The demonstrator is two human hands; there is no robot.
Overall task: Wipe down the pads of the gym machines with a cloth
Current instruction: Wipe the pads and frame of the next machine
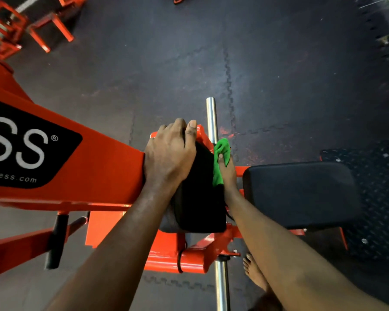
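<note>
Against the pad (200, 198), cloth (221, 149) under right hand (228, 173).

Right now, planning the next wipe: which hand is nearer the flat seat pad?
Right. The right hand, pressing the green cloth on the upright pad, sits just beside the flat seat pad; the left hand grips the upright pad's top, farther off.

The left hand (170, 153) is gripping the far end of the black upright pad (200, 198), its fingers curling over the edge where the orange frame arm (99, 171) is meeting it. The right hand (228, 173) is pressing a green cloth (221, 149) against the pad's face, thumb pinning the fabric. A chrome bar (211, 117) is running just beyond the fingertips, and a black seat pad (301, 194) is lying right of them.
</note>
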